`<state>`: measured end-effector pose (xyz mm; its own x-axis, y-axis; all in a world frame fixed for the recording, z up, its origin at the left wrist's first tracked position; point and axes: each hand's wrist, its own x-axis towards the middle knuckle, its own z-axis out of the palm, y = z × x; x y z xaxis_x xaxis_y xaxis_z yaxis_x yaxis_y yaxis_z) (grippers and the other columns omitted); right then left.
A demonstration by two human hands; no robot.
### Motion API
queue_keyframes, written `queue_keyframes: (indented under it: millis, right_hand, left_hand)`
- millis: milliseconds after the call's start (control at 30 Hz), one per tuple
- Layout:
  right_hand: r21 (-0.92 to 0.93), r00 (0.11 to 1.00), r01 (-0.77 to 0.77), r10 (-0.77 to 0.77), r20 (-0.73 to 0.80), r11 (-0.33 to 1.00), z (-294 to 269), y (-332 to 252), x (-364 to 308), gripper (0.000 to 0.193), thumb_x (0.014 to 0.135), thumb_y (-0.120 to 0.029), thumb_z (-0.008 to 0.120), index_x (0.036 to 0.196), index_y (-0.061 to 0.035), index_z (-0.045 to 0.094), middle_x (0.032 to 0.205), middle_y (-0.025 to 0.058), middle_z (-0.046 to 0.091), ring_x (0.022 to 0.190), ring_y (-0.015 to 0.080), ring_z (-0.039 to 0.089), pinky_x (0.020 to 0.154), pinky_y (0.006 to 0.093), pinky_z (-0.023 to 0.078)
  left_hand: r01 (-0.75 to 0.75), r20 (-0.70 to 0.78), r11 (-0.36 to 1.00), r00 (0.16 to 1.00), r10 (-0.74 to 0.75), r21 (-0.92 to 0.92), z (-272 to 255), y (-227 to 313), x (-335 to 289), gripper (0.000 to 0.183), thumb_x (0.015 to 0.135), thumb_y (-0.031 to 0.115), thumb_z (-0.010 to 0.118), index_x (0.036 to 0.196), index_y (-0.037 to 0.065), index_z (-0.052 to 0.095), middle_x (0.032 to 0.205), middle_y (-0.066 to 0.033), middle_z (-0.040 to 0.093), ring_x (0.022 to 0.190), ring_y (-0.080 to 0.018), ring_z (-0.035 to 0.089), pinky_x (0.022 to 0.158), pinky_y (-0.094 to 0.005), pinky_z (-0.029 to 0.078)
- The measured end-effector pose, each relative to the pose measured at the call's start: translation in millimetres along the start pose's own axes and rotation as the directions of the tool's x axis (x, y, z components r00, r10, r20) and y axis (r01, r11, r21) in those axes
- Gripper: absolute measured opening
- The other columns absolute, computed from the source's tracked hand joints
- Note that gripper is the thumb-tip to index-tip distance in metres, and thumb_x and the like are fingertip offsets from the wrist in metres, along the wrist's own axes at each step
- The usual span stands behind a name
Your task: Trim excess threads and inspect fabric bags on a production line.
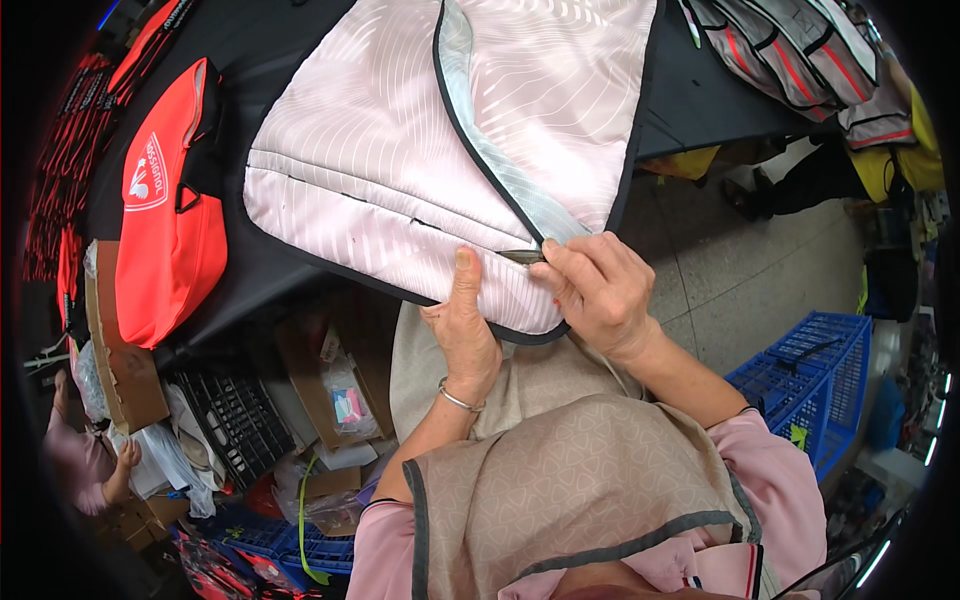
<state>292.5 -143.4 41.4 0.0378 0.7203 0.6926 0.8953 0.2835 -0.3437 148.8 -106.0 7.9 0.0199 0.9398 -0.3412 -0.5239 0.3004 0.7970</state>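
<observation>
A pink fabric piece (345, 120) with wavy white lines and black bound edges lies over the near edge of the dark table. Across its lower part runs a seam with a few short dark gaps or marks. My left hand (466, 325) grips the fabric's near edge, thumb on top and the other fingers hidden underneath. In my right hand (600, 290) are small metal thread snips (522, 257); their pointed end lies along the seam, right of my left thumb. A grey-lined flap (480, 130) with black binding reaches down to the right hand's fingers.
A red and black bag (175, 220) lies on the black tabletop (255, 75) at left. Grey bags with red stripes (790, 60) hang over the right side, near another person in yellow (915, 150). Below stand a blue crate (810, 385), cardboard boxes (125, 370) and a black crate (235, 425).
</observation>
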Motion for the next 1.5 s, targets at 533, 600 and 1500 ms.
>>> queue_keyframes:
  millis: [533,600,1500]
  right_hand:
    - [-0.003,1.0,0.022,-0.022,0.021,1.0,-0.4,2.1,7.2,0.022,0.074,-0.022,0.078,0.087,-0.0071,0.067,0.073,0.0008,0.059,0.062,0.0148,0.059,0.052,0.0262,0.049]
    - [0.072,0.998,-0.064,0.063,0.011,0.995,-0.5,2.2,7.5,0.021,0.074,-0.023,0.077,0.085,-0.0076,0.067,0.074,0.0005,0.06,0.062,0.0148,0.059,0.052,0.0262,0.049]
    - [0.304,0.897,-0.44,0.402,0.182,0.845,1.7,26.2,13.3,0.021,0.074,0.002,0.067,0.094,-0.0008,0.064,0.085,0.0107,0.062,0.071,0.0254,0.065,0.063,0.0326,0.05]
  left_hand:
    - [-0.037,-0.006,0.999,0.999,0.037,0.029,2.0,0.9,-1.4,0.043,0.089,0.025,0.073,0.119,-0.002,0.056,0.113,-0.0073,0.061,0.1,-0.0116,0.056,0.089,-0.0275,0.044]
    - [-0.05,-0.012,0.998,0.999,0.05,0.027,1.7,0.5,-0.8,0.043,0.089,0.025,0.073,0.118,-0.002,0.057,0.112,-0.0073,0.061,0.1,-0.0116,0.056,0.089,-0.0274,0.044]
    - [-0.069,-0.042,0.997,0.997,0.07,0.021,-2.5,5.6,8.8,0.054,0.087,0.026,0.074,0.125,-0.007,0.053,0.123,-0.0104,0.058,0.109,-0.0183,0.055,0.096,-0.0337,0.044]
